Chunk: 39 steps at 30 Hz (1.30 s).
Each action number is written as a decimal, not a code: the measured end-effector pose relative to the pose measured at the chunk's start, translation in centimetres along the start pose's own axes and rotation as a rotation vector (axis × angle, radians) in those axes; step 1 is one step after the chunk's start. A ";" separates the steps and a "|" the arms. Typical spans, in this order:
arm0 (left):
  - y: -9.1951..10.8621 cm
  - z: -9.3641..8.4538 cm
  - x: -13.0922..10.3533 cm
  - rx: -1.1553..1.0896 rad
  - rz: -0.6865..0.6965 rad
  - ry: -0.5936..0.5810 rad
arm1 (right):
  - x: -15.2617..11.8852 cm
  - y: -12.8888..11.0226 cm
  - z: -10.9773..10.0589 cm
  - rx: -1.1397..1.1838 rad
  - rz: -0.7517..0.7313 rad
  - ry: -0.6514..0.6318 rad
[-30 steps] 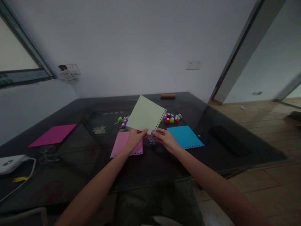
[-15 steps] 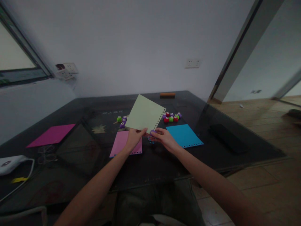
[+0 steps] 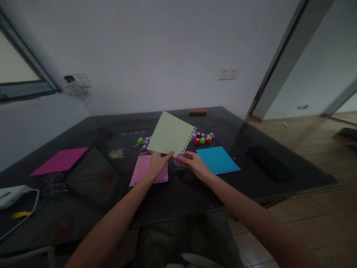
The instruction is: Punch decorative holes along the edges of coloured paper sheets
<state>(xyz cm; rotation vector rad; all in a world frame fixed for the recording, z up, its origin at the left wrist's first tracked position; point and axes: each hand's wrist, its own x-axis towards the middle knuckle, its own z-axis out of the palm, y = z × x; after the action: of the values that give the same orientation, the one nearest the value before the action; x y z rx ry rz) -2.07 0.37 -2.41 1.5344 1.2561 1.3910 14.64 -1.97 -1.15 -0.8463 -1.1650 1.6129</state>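
A pale green sheet [image 3: 170, 132] with holes along its right edge is held up, tilted, over the dark table. My left hand [image 3: 159, 163] pinches its lower edge, thumb on top. Near the sheet's lower right corner, my right hand [image 3: 193, 162] is closed on a small purple object [image 3: 182, 156]. Small blue pieces [image 3: 179, 166] show just below, between the hands. Under my left wrist lies a pink sheet [image 3: 141, 170] with a holed lower edge. A blue sheet [image 3: 218, 160] lies to the right of my right hand.
Red, green and purple small objects [image 3: 202, 140] cluster behind the blue sheet; several more [image 3: 144, 144] stand left of the pale sheet. A magenta sheet [image 3: 60, 160], glasses [image 3: 54, 185] and a white device [image 3: 12, 196] are left. A black case [image 3: 269, 162] lies right, an orange-brown roll [image 3: 198, 111] behind.
The view has shifted very slightly. Both hands keep nearly the same pose around the pale sheet and the purple object.
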 end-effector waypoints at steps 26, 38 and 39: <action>0.5 0.0 -0.2 0.037 0.058 -0.004 | -0.2 -0.4 0.3 0.001 -0.008 0.033; 0.5 0.0 -0.1 0.051 0.040 -0.008 | -0.3 -0.4 0.3 -0.020 -0.004 0.033; 0.6 0.0 -0.2 0.053 0.044 -0.007 | -0.3 -0.4 0.3 -0.022 -0.004 0.034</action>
<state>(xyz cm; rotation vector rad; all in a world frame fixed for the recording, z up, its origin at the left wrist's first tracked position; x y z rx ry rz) -1.95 0.04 -1.90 1.6104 1.2711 1.3892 14.54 -2.26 -0.62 -0.8817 -1.1617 1.5797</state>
